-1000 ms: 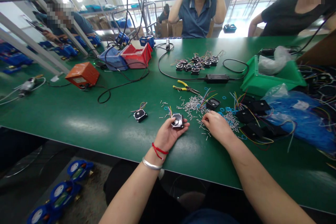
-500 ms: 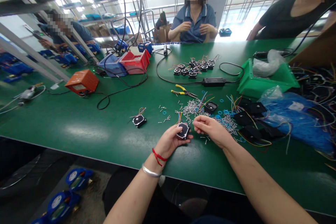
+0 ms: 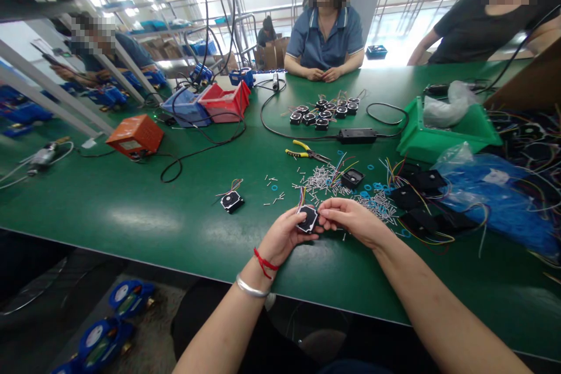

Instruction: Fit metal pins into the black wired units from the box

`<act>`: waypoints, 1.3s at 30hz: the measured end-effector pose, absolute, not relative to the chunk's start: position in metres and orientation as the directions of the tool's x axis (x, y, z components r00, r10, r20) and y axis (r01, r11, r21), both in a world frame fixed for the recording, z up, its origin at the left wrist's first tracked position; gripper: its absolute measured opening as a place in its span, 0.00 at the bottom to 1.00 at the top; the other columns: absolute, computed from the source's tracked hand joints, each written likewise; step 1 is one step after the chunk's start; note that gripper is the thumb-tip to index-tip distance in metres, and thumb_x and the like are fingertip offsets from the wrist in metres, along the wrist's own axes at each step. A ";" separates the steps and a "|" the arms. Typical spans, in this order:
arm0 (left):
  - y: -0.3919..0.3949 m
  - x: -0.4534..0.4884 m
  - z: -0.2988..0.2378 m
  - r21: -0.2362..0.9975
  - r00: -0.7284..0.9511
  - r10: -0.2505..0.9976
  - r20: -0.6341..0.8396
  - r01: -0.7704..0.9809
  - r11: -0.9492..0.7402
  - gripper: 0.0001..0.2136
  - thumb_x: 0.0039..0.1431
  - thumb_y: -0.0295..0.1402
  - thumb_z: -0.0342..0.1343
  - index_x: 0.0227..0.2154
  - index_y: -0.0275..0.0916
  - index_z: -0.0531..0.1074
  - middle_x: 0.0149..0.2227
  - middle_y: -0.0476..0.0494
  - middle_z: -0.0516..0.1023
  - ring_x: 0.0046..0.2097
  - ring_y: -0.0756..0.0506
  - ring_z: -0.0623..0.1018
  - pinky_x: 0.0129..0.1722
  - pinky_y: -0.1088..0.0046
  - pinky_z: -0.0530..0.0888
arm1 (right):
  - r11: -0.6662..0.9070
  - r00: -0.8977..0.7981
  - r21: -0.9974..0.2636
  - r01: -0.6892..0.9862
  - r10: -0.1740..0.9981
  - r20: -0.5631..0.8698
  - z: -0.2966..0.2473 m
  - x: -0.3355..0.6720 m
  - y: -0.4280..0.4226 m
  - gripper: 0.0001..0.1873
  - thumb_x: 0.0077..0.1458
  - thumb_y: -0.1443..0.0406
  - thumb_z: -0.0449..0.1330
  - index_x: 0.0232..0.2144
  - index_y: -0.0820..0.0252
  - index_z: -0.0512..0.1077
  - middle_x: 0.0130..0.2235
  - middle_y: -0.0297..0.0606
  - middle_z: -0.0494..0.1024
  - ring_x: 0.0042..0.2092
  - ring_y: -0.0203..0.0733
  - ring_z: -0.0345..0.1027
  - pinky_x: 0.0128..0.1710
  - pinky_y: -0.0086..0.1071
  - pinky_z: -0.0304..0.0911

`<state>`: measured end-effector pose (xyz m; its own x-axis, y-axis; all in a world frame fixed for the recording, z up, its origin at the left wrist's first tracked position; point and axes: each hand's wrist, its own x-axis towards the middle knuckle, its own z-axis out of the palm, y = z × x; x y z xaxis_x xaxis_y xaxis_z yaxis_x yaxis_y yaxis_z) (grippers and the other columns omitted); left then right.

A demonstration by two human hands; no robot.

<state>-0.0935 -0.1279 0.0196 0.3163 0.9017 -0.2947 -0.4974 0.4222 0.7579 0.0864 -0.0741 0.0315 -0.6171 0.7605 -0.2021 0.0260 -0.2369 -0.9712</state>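
Observation:
My left hand (image 3: 284,235) is closed around a small square black module (image 3: 309,220) with pale edges, its thumb lying on top. Coloured wires rise from the module's far side. At the module's right edge is my right hand (image 3: 346,217), thumb and fingertips pinched together; whatever they hold is too small to make out. Just beyond both hands lies a pile of small screws (image 3: 322,178) with blue rings scattered among them. An open black housing (image 3: 352,178) sits at the pile. To the left, a similar wired module (image 3: 231,201) rests on the green table (image 3: 144,210).
Yellow-handled pliers (image 3: 302,152) lie beyond the screws. Several finished-looking modules (image 3: 324,112) stand farther back, near a black power adapter (image 3: 357,135). At right are a green bin (image 3: 447,137) and blue plastic bags (image 3: 495,198). A co-worker's hands (image 3: 322,74) rest across the table.
My right hand has moved slightly left, bringing its pinched fingertips to the module's edge. My left hand stays nearly still. The co-worker opposite has lowered both hands to the table.

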 end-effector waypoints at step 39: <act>-0.126 -0.105 0.020 0.799 0.389 0.853 -0.349 -0.352 0.487 0.16 0.56 0.36 0.53 0.45 0.35 0.64 0.32 0.41 0.73 0.27 0.48 0.77 0.25 0.77 0.74 | 0.355 -0.386 -0.866 0.352 0.898 0.211 0.036 0.079 -0.085 0.06 0.55 0.63 0.57 0.34 0.54 0.73 0.36 0.32 0.76 0.37 0.38 0.68 0.37 0.31 0.62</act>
<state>-0.1054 -0.1262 0.0201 0.3886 0.8529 -0.3487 -0.3518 0.4871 0.7993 0.0795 -0.0849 0.0356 -0.3860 0.8980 0.2112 0.3522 0.3551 -0.8660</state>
